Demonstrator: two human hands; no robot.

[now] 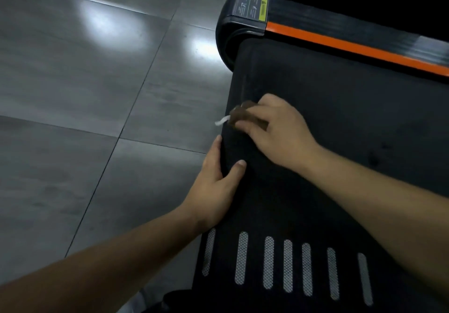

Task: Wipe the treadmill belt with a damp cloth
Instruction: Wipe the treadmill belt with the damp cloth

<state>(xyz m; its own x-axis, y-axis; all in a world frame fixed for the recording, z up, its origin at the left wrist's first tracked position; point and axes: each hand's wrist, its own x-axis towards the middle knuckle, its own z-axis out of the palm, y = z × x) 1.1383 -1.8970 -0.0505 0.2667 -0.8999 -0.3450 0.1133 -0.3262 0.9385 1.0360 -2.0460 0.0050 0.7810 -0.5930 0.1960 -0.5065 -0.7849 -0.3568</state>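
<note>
Head view, hands first. Right hand [274, 130] lies palm down on the treadmill belt [340, 130] near its left edge, its fingers curled over a brown cloth [245, 116] and holding it bunched against the belt surface. Only part of the cloth shows beyond the fingertips; a small white tag [222, 120] sticks out from it toward the floor side. This hand and the cloth are slightly blurred.

Left hand [216, 179] sits just nearer the camera at the belt's left edge. Its thumb lies on top of the belt and its forefinger runs straight along the outer side, so the edge is held between them. The remaining fingers are hidden, and their position cannot be told. The two hands are near each other but not touching.

Belt is dark and matte, running from the bottom of the frame toward the upper right. A row of pale mesh-patterned stripes [267, 261] crosses it close to the camera, behind both forearms. Along the far side runs a black side rail [352, 43] with an orange strip. It ends in a rounded black end cap [227, 35] carrying a grey and yellow label [251, 7], its print too small to read.

Floor [97, 94] to the left is large grey tile with two bright light reflections.
</note>
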